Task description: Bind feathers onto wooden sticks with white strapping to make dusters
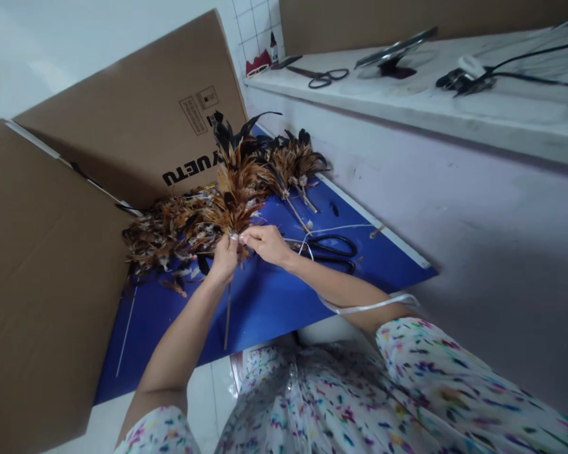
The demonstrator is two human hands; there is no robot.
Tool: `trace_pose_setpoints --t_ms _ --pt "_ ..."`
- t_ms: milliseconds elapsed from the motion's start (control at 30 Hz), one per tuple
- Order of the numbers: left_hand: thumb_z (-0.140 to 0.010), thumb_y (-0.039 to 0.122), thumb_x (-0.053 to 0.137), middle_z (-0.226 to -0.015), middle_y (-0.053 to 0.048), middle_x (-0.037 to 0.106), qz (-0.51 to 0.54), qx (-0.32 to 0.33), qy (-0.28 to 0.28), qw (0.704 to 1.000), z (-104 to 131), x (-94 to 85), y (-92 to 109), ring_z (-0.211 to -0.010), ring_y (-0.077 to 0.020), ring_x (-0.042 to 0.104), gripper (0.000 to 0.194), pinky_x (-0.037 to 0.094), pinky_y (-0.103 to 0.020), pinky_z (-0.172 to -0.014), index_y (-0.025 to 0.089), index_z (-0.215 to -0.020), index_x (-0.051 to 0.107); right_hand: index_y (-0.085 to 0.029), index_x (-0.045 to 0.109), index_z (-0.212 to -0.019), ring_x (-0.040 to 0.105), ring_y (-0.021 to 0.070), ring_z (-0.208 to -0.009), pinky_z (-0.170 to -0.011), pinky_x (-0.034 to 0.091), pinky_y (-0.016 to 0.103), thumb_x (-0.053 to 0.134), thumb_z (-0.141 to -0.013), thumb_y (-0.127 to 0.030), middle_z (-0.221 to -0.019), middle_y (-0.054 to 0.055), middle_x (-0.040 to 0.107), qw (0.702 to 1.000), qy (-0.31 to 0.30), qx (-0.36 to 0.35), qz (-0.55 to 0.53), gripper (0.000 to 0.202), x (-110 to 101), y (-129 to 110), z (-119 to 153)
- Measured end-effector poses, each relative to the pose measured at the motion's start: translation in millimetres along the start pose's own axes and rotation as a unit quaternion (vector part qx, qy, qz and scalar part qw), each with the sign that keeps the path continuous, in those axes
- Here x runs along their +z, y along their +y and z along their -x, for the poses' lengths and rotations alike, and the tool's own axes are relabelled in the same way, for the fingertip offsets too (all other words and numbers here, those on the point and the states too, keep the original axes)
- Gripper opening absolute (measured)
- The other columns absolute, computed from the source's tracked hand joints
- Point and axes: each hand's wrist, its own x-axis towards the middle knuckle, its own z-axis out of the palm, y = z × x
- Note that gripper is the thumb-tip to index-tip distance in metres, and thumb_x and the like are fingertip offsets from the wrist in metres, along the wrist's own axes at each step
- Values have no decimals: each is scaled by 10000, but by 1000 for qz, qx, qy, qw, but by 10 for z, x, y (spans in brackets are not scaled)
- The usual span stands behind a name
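Note:
A feather duster (236, 183) of brown and black feathers stands upright in my left hand (224, 257), its thin stick (228, 318) reaching down below the grip. My left fingers are closed around it at the base of the feathers. Close beside them, my right hand (268, 243) is pinched at the same spot; what lies between its fingertips is too small to make out. White string (378, 307) loops by my right forearm. Black-handled scissors (338, 244) lie to the right of my hands. Loose brown feathers (170, 233) are heaped at the left.
More feather bundles on sticks (296, 157) lie behind on the blue board (274, 302). Cardboard panels (137, 107) wall off the left and back. On the white ledge (435, 107) are another pair of scissors (319, 77), a small bottle (273, 49) and black cables (506, 69).

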Motion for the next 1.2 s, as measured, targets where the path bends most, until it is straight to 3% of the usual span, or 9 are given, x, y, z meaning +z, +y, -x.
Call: trace_pose_setpoints --t_ms 100,333,500,667,933,1067,1200 --pt "-876 462 535 -506 110 296 6 -41 0 999 6 79 -26 -355 -33 245 320 166 -160 -373 208 -775 367 -127 709 -796 555 99 -662 -648 371 207 533 -857 -242 -713 10 665 1000 -3 8 -5 219 -32 60 19" --pt "-895 484 487 -531 95 347 -4 -42 -31 999 34 104 -177 -361 -40 273 306 184 -161 -374 212 -803 382 -162 737 -890 551 98 -675 -657 348 214 520 -876 -247 -768 7 691 996 -39 21 80 233 -117 76 66" --pt "-883 495 492 -516 62 406 -69 6 9 998 -9 66 -379 -394 -75 357 324 260 -188 -403 200 -755 462 -181 733 -974 617 121 -755 -699 368 224 495 -904 -269 -867 22 731 990 -66 25 120 262 -121 108 77" --pt "-908 402 446 -544 21 494 -147 40 39 987 -23 31 -513 -470 -119 463 290 340 -218 -469 196 -721 527 -217 727 -1012 653 170 -898 -748 374 250 441 -934 -285 -974 40 738 971 -89 -8 221 304 -95 172 108" --pt "-920 289 415 -648 -27 545 -289 139 79 944 52 32 -496 -547 -136 510 315 396 -245 -557 178 -669 570 -226 717 -965 646 178 -899 -732 358 257 415 -943 -298 -952 40 734 954 -112 -12 279 311 -58 282 115" --pt "-915 266 451 -742 -68 613 -346 207 107 909 88 32 -477 -727 -178 568 261 416 -282 -708 176 -775 653 -224 714 -922 646 176 -863 -705 343 256 414 -938 -294 -895 29 729 952 -117 -17 283 309 -60 293 109" --pt "-908 276 485 -836 -81 638 -347 244 123 897 99 -2 -473 -806 -190 559 231 411 -312 -785 196 -862 697 -230 720 -922 632 162 -831 -699 339 251 434 -927 -286 -872 18 720 958 -112 -1 264 291 -63 289 111"
